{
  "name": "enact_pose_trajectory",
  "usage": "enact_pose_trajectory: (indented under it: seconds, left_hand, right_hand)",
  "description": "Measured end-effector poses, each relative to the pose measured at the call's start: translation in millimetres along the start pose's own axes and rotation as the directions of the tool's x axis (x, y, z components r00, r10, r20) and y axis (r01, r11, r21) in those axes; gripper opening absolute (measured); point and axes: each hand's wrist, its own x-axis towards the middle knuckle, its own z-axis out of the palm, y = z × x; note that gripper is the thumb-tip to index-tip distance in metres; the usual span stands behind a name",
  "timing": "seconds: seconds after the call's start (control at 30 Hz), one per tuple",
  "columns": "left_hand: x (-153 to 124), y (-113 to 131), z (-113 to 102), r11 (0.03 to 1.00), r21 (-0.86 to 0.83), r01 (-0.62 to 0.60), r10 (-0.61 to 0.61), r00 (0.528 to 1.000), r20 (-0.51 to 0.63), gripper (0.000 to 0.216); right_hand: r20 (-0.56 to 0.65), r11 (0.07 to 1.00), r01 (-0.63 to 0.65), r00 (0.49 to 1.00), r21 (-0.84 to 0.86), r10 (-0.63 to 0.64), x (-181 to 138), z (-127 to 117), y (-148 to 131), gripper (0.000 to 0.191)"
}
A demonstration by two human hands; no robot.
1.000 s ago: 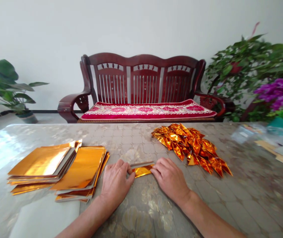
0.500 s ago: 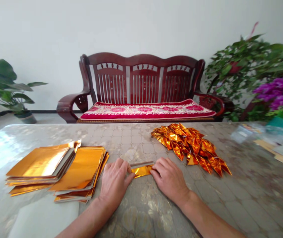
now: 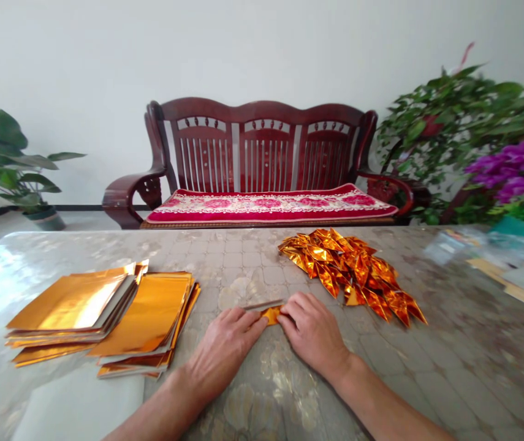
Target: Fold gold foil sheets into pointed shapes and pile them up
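Observation:
A narrow folded strip of gold foil paper [image 3: 271, 316] lies on the table between my hands. My left hand [image 3: 229, 337] has its fingers pressed together over the strip's left part, covering most of it. At the right end, my right hand [image 3: 314, 331] pinches the strip between thumb and curled fingers. Flat gold foil sheets [image 3: 151, 309] are piled to the left of my left hand, in a second stack [image 3: 68, 300] too. Beyond my right hand lies a heap of pointed, folded gold foil pieces [image 3: 349, 269].
The table [image 3: 243, 398] has a patterned, shiny cover. A pale sheet [image 3: 82, 404] lies at the front left. Plastic bags [image 3: 455, 245] and tan and grey papers [image 3: 519, 278] sit at the right. Behind stand a wooden bench [image 3: 266, 147] and potted plants [image 3: 13, 165].
My left hand has moved right along the foil strip, so less of it shows between my hands. My right hand stays nearly in place at the right end.

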Motion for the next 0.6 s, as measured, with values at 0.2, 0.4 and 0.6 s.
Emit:
enact_pose_trajectory:
  seconds: [0.2, 0.4, 0.6]
  left_hand:
    - [5, 7, -2, 0.996, 0.089, 0.023, -0.026, 0.999, 0.028, 0.044]
    - [10, 15, 1, 0.984, 0.163, 0.071, -0.076, 0.997, 0.027, 0.048]
    - [11, 19, 6, 0.976, 0.205, 0.074, -0.086, 0.995, 0.053, 0.040]
  right_hand:
    - [-0.002, 1.000, 0.009, 1.000, 0.022, -0.009, 0, 0, 3, 0.010]
    - [-0.014, 0.999, 0.014, 1.000, 0.047, -0.014, -1, 0, 5, 0.010]
    - [-0.008, 0.998, 0.020, 1.000, 0.061, -0.019, -1, -2, 5, 0.007]
